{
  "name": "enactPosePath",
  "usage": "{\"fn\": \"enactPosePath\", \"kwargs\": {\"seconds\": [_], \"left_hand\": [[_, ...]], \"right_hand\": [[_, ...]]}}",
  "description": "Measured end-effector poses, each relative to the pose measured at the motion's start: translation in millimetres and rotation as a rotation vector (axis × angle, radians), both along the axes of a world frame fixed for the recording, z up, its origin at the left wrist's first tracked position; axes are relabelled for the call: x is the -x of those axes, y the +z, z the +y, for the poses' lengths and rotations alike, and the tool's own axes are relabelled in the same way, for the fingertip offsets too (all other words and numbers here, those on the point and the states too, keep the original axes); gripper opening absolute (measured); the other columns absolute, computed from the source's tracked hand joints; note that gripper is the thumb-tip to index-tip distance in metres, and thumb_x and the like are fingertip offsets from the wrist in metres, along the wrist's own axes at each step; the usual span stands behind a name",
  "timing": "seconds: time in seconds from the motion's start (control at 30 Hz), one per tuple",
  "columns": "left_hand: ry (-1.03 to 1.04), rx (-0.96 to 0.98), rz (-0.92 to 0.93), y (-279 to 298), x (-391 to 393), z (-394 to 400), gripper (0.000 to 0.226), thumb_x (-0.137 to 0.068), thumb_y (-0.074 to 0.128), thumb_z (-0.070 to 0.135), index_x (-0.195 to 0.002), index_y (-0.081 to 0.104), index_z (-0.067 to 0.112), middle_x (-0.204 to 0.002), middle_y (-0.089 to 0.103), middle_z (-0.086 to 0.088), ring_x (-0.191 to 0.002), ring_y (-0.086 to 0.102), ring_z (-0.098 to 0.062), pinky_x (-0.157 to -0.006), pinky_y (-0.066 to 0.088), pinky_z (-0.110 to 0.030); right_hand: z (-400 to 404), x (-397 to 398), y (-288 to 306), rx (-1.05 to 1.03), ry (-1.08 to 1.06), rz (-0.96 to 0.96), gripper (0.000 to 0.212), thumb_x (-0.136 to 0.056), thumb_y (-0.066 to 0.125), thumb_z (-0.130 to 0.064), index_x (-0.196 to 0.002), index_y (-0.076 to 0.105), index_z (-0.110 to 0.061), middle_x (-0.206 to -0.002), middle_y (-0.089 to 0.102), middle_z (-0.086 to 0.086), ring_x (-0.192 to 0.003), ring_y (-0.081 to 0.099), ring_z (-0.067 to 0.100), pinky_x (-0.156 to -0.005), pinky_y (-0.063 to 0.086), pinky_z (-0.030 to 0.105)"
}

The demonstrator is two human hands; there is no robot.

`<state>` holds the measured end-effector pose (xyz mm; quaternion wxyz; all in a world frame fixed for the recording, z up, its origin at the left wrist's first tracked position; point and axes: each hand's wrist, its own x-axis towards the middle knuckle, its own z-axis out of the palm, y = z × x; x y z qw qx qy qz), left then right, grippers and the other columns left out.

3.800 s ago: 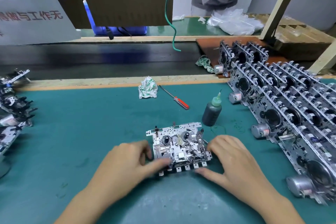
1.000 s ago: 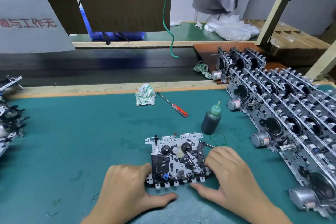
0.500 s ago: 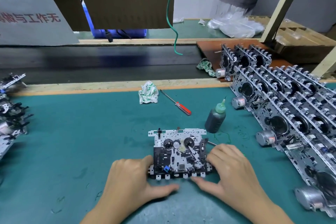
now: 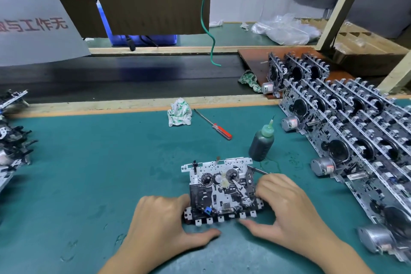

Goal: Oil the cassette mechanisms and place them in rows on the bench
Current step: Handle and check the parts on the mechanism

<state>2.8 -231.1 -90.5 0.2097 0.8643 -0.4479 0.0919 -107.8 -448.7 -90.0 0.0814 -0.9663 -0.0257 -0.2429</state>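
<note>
My left hand (image 4: pixel 164 218) and right hand (image 4: pixel 287 204) grip the ends of a flat silver-and-black metal cassette mechanism (image 4: pixel 222 191) lying on the teal bench mat (image 4: pixel 100 162) before me. Rows of upright finished mechanisms (image 4: pixel 355 131) fill my right. The dark oil bottle with green nozzle (image 4: pixel 261 143) stands just behind; more mechanisms (image 4: pixel 11 140) wait left, so plenty seemingly remains.

a silver-and-black cassette mechanism (image 4: pixel 222 189) lies flat on the green bench (image 4: pixel 89 173), finished mechanisms (image 4: pixel 347 140) standing in rows at right.
</note>
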Motion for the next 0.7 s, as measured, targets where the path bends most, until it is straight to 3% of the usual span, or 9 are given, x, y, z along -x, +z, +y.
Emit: {"fn": "enactPosePath", "kwargs": {"seconds": [0.17, 0.33, 0.57, 0.7], "left_hand": [[0.103, 0.024, -0.012, 1.0, 3.2, -3.5, 0.063, -0.056, 0.050, 0.081, -0.043, 0.049, 0.018, -0.030, 0.034, 0.002, -0.027, 0.039, -0.015, -0.034, 0.027, -0.017], [0.171, 0.055, -0.043, -2.8, 4.8, -7.4, 0.065, -0.057, 0.050, 0.076, -0.038, 0.043, 0.014, -0.028, 0.032, -0.001, -0.024, 0.037, -0.019, -0.034, 0.026, -0.018], [-0.065, 0.028, -0.055, -1.7, -8.1, 1.5, 0.061, -0.065, 0.050, 0.074, -0.046, 0.041, 0.017, -0.031, 0.036, 0.003, -0.028, 0.040, -0.014, -0.031, 0.031, -0.015], [-0.016, 0.068, -0.182, -4.0, -7.5, 0.5, 0.068, -0.086, 0.038, 0.068, -0.044, 0.043, 0.015, -0.030, 0.033, 0.001, -0.026, 0.037, -0.021, -0.032, 0.027, -0.016]], "right_hand": [[0.8, -1.6, -0.7, -0.001, 0.004, -0.039, 0.051, -0.074, 0.058, -0.061, -0.057, 0.055, -0.013, -0.061, 0.053, -0.005, -0.062, 0.052, 0.017, -0.072, 0.038, 0.024], [2.4, 2.8, 0.3, -0.024, 0.052, -0.021, 0.053, -0.066, 0.068, -0.063, -0.057, 0.053, -0.012, -0.061, 0.049, -0.005, -0.064, 0.048, 0.017, -0.076, 0.040, 0.026], [3.5, 0.7, -2.0, 0.014, -0.045, -0.032, 0.048, -0.073, 0.058, -0.057, -0.056, 0.053, -0.013, -0.059, 0.052, -0.005, -0.062, 0.053, 0.020, -0.072, 0.038, 0.027], [1.0, 1.8, -0.3, -0.024, 0.007, -0.003, 0.052, -0.070, 0.062, -0.061, -0.058, 0.051, -0.012, -0.062, 0.050, -0.004, -0.064, 0.048, 0.018, -0.073, 0.038, 0.026]]}}
